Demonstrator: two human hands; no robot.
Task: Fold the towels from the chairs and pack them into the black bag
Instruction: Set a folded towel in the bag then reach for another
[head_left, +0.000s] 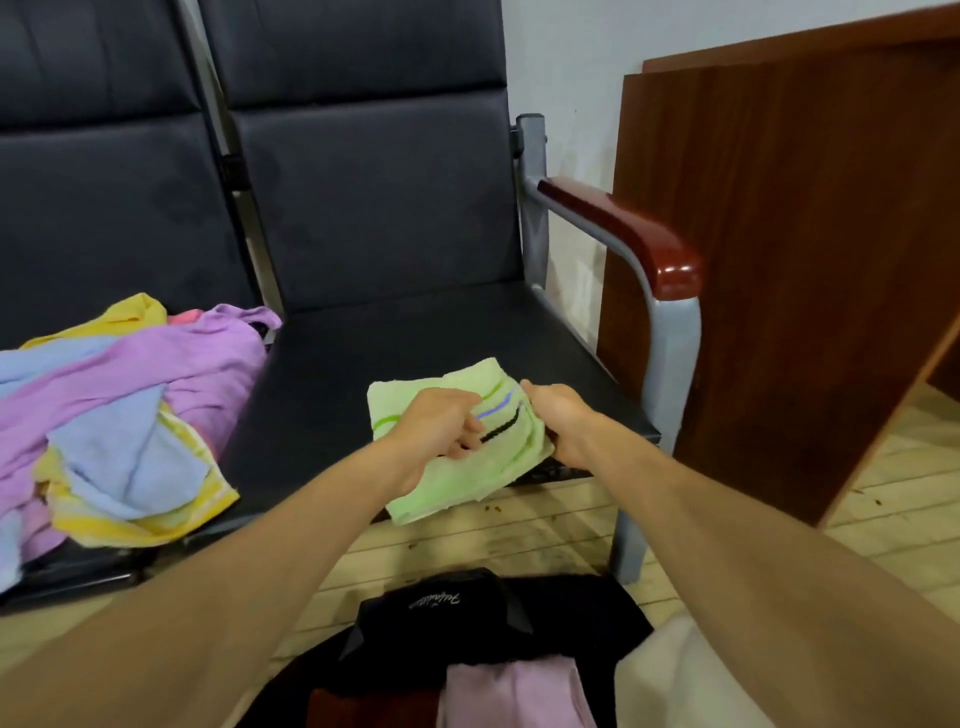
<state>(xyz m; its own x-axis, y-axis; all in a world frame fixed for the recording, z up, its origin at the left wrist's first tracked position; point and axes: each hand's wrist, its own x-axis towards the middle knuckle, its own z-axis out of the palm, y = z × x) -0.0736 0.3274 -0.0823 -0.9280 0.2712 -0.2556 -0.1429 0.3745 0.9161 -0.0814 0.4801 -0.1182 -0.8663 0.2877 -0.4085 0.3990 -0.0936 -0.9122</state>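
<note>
We see both hands on a folded green towel (457, 441) at the front edge of the right chair (415, 338), its near corner hanging past the seat over the floor (519, 525). The left hand (441, 426) lies on top of the towel, fingers curled down onto its striped band, thumb side hidden under the palm; it looks closed on the cloth, pinching a layer. The right hand (561, 421) grips the towel's right edge, fingers wrapped under, thumb on top near the far corner. The towel shows green, purple and black stripes between the two hands. It is folded small, several layers thick. On the left chair (104, 208) we see a loose pile (119, 415) of towels, unfolded: purple on top, blue across it, yellow under and at the back, a bit of pink behind. The pile spills a little over the gap onto the right seat's left side, well apart from the green towel. The black bag (467, 634) sits on the floor below the hands, near the bottom of the view, open, with a folded purple towel (514, 691) inside and something dark red beside it; we cannot tell what that is. A wooden armrest (623, 228) is on the chair's right, and a brown panel (805, 260) stands beside it against the wall.
</note>
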